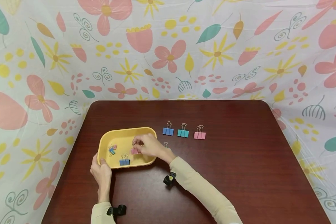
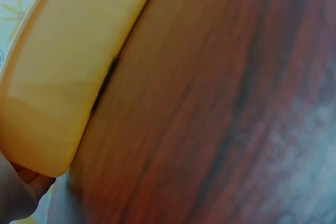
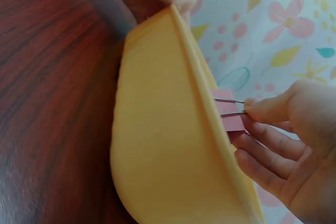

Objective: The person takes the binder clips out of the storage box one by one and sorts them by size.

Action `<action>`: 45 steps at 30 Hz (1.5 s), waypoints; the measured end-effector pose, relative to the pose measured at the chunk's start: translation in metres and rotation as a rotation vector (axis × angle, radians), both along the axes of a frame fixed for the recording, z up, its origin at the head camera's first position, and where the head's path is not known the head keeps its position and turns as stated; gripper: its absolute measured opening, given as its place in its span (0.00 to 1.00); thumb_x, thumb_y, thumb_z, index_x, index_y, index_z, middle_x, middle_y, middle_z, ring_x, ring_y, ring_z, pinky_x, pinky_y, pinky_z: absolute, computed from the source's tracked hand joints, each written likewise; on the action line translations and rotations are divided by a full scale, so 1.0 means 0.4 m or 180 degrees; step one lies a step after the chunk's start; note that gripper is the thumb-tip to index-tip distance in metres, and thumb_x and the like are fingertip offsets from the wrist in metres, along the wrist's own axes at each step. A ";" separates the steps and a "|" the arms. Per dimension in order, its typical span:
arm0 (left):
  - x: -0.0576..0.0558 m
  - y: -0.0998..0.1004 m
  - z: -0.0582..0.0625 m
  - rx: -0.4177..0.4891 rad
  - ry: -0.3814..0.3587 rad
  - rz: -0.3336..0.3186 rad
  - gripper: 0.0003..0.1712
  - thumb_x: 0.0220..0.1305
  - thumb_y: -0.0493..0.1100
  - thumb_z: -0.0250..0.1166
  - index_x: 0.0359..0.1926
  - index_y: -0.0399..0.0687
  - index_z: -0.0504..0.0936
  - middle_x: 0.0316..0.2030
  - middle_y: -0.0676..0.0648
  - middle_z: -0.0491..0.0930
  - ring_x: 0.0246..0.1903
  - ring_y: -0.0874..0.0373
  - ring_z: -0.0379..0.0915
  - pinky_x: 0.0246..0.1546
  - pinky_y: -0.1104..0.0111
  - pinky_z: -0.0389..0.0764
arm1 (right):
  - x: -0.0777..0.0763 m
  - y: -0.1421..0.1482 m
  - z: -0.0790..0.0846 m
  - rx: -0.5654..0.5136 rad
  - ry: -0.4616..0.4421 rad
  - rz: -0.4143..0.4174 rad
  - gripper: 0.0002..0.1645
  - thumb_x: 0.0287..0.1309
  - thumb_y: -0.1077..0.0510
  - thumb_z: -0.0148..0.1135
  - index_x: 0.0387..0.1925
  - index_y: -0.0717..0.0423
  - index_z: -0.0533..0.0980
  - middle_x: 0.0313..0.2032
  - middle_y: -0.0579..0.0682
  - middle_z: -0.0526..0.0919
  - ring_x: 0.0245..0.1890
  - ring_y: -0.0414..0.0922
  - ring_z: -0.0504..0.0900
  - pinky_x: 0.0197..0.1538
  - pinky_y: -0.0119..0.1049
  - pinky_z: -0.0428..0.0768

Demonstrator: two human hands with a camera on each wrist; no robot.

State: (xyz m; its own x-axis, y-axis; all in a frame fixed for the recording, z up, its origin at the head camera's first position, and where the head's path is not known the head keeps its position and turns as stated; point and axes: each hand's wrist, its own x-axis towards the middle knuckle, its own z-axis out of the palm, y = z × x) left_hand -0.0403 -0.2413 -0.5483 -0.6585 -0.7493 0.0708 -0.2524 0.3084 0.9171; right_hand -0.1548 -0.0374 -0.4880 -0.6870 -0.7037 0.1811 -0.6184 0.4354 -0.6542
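Note:
The left hand (image 1: 101, 171) grips a yellow tray (image 1: 147, 130) at its near left corner, thumb over the rim. Inside the tray, my right hand (image 1: 149, 145) pinches a pink binder clip (image 3: 234, 123) by its wire handles; the right wrist view shows thumb and fingertips on the wires. A blue binder clip (image 1: 124, 162) stands in the tray near its front wall. Several small coloured clips (image 1: 112, 150) lie in a cluster at the tray's left end.
Behind and right of the tray, a blue clip (image 1: 168, 131), a teal clip (image 1: 183, 133) and a pink clip (image 1: 200, 135) form a row on the dark wooden table (image 1: 240, 174). Another clip (image 1: 165, 144) is mostly hidden behind the right wrist. Flowered cloth (image 1: 162, 81) hangs around the table.

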 end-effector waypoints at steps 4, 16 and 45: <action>0.003 0.000 0.001 0.0011 0.0007 0.0008 0.22 0.72 0.34 0.49 0.62 0.34 0.78 0.54 0.28 0.81 0.51 0.39 0.78 0.43 0.74 0.68 | -0.002 0.030 0.013 -0.0193 -0.0038 -0.0017 0.04 0.65 0.61 0.64 0.38 0.54 0.84 0.32 0.44 0.88 0.36 0.36 0.83 0.44 0.25 0.78; 0.007 -0.006 0.003 0.0020 0.0047 0.0048 0.22 0.71 0.34 0.49 0.61 0.33 0.78 0.53 0.28 0.82 0.51 0.39 0.77 0.43 0.77 0.67 | -0.017 0.124 0.019 -0.0445 -0.0108 -0.0101 0.09 0.67 0.61 0.61 0.41 0.59 0.85 0.36 0.47 0.89 0.37 0.39 0.85 0.44 0.28 0.81; 0.001 0.005 0.005 0.0055 0.0020 -0.0009 0.23 0.72 0.35 0.48 0.62 0.33 0.77 0.54 0.29 0.81 0.50 0.40 0.78 0.41 0.78 0.66 | -0.016 0.358 -0.010 -0.0451 -0.0146 -0.0766 0.05 0.67 0.59 0.64 0.38 0.51 0.85 0.31 0.47 0.87 0.32 0.38 0.81 0.41 0.35 0.82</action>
State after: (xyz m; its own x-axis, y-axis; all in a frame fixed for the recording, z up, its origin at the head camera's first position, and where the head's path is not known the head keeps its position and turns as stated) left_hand -0.0399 -0.2394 -0.5464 -0.6603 -0.7485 0.0620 -0.2456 0.2932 0.9240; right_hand -0.1614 0.1058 -0.4919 -0.8410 -0.4893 0.2308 -0.4766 0.4682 -0.7441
